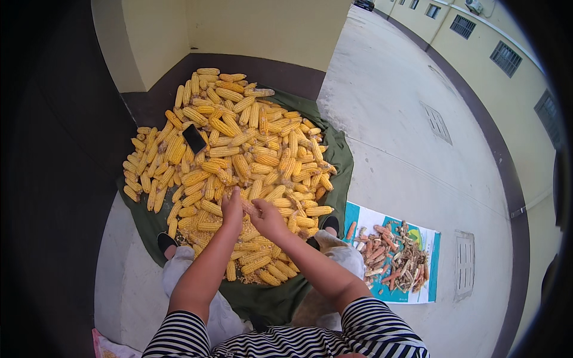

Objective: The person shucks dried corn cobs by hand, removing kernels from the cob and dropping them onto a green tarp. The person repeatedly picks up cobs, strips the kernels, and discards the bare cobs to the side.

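Observation:
Between my hands, over a large heap of yellow corn ears (224,150), is a reddish corn cob (249,207) that looks mostly bare of kernels. My right hand (267,218) grips its right end. My left hand (233,209) is at the cob's left end, fingers pointing forward; how firmly it holds is hard to tell. Loose kernels (201,235) lie among the ears below my hands. The heap rests on a dark green cloth (338,156). A black smartphone (194,139) lies on the ears at the upper left.
Stripped cobs and husk bits (385,250) lie on a blue and white printed sheet (430,268) at the right. A yellow wall with a dark base (277,71) borders the heap. My feet stand on either side. A pink-edged bag (112,348) shows at the lower left.

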The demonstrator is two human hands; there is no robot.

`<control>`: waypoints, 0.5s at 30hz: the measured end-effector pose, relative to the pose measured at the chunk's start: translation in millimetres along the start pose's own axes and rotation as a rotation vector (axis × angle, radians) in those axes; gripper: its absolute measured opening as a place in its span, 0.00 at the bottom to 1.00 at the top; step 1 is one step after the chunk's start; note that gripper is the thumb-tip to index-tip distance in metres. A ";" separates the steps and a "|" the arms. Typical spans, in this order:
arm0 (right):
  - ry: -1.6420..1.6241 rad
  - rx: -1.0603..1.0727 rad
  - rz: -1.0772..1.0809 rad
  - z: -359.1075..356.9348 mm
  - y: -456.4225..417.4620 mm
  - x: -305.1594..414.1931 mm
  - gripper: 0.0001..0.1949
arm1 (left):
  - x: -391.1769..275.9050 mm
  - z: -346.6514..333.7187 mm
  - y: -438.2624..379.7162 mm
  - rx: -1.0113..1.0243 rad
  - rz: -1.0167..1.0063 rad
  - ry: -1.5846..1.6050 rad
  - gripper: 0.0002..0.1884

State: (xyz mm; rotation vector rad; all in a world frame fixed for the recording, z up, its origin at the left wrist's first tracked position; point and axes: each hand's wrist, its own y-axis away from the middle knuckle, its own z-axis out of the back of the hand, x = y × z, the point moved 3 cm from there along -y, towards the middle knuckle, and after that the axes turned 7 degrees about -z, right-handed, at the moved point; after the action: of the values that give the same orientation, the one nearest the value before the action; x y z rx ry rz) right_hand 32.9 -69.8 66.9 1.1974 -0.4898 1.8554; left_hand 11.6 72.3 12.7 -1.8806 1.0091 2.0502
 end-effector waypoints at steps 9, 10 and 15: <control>0.246 -0.019 -0.199 -11.4 49.8 -10.9 0.15 | -10.5 -3.8 65.2 0.107 0.392 0.680 0.35; 0.253 -0.040 -0.203 -16.3 58.9 -13.9 0.15 | -9.2 -0.8 70.9 0.136 0.386 0.683 0.35; 0.081 -0.048 -0.096 -35.6 76.2 -7.8 0.14 | 9.0 18.0 60.8 0.153 0.357 0.607 0.34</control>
State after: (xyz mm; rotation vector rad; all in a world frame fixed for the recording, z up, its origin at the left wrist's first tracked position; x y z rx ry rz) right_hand -47.6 -91.1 52.4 1.0910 -0.4229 1.7927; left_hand -38.4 34.3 25.3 -2.4358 1.6901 1.4934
